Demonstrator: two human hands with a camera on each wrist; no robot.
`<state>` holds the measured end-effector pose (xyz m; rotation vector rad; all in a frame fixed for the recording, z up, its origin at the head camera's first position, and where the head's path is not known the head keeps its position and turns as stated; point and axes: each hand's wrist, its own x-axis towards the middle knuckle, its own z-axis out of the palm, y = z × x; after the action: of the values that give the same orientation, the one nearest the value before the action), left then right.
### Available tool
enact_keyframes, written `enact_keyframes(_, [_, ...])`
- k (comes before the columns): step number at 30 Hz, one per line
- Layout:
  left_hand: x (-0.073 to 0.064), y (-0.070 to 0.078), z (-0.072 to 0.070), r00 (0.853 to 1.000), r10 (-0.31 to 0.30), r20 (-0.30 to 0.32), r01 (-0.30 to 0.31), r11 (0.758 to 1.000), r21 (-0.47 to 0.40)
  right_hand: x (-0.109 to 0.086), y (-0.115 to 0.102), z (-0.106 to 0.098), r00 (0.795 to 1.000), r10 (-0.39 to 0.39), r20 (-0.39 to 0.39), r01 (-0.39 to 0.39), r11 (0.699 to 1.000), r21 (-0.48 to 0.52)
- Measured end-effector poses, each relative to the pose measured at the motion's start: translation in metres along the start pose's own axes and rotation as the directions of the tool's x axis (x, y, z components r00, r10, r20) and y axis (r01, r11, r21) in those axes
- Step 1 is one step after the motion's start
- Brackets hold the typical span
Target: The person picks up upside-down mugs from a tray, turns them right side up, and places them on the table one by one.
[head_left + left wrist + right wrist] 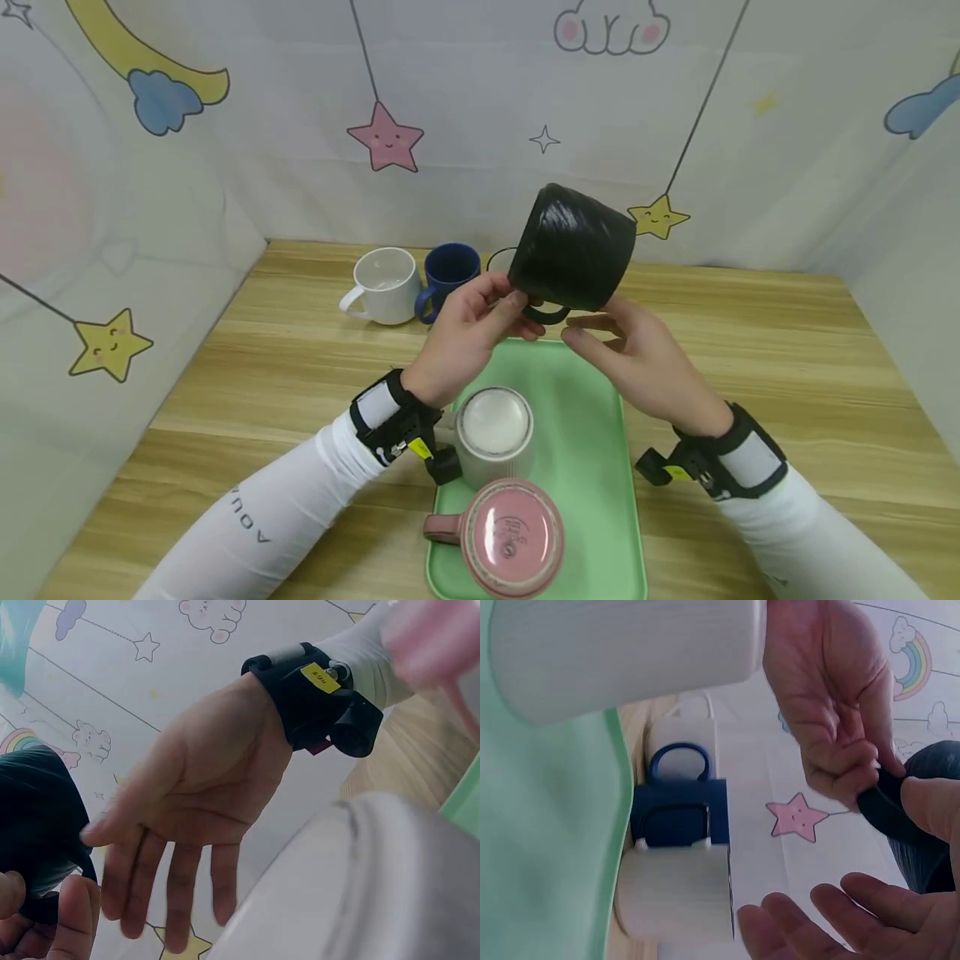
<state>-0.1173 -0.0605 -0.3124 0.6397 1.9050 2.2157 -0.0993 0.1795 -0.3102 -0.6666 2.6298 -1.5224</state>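
Head view: our left hand [467, 340] pinches the black mug [573, 246] by its handle [547, 316] above the green tray's far edge [553, 342], our right hand [652, 362] loose, so a weak pinch could drop it.

Left sleeve [273, 517] shows "AOU"; pink mug [514, 530], an unreadable stamp [512, 542].

A table [757, 358] with a wood-grain surface carried a light green tray [588, 433], which stretched from the middle toward the near edge. Close to the far edge, on the far left corner's side, a white mug [386, 287], a navy mug [453, 267] and a dark-handled white cup [673, 896] stood upright in a row.
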Motion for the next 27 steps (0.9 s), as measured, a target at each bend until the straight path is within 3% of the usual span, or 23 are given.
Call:
enact_keyframes(8, [0.001, -0.002, 0.006, 0.999, 0.003, 0.035, -0.002, 1.0, -0.027, 0.005, -0.008, 0.011, 0.997, -0.025, -0.076, 0.039, 0.982, 0.187])
enact_keyframes(15, [0.001, -0.003, 0.006, 0.998, -0.004, 0.06, 0.005, 1.0, -0.026, 0.004, -0.005, 0.017, 0.98, -0.054, -0.192, 0.098, 0.969, 0.228])
enact_keyframes(21, [0.002, -0.003, 0.004, 0.996, -0.012, 0.087, 0.01, 1.0, 0.027, 0.002, -0.005, 0.018, 0.965, -0.08, -0.249, 0.163, 0.928, 0.335])
enact_keyframes(27, [0.001, -0.002, 0.002, 0.994, 0.004, 0.105, -0.011, 0.997, 0.072, 0.001, -0.005, 0.018, 0.955, -0.09, -0.282, 0.197, 0.904, 0.38])
